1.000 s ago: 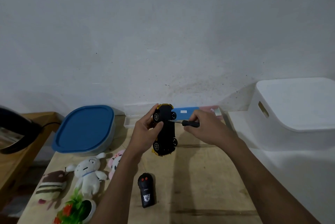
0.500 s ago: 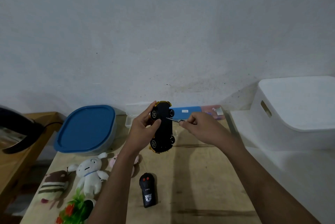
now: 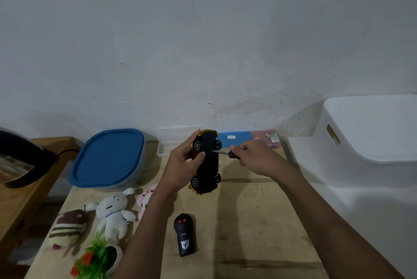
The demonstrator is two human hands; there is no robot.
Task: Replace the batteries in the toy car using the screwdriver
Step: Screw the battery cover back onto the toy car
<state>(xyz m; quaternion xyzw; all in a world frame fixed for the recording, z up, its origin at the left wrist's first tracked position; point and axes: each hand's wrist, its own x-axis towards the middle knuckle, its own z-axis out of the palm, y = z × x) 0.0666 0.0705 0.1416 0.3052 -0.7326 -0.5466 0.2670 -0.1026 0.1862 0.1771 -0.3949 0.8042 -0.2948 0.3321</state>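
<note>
Where the table (image 3: 248, 222) lies beneath, the toy car (image 3: 208, 165) is held underside-out, long axis twelve-to-six; the left hand (image 3: 182, 163) grips its nine o'clock flank, the right hand (image 3: 257, 156) at three o'clock clamps the screwdriver (image 3: 222, 152), tip meeting the chassis.

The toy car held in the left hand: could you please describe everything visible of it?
The plastic-looking toy car has a yellow body, visible only at its edges, and a black underside facing the camera, with four black wheels with grey hubs. It is held end-up over the wooden table. The left hand grips its side; the thin metal-shafted screwdriver, held by the right hand, touches its underside near the upper wheels.
</note>
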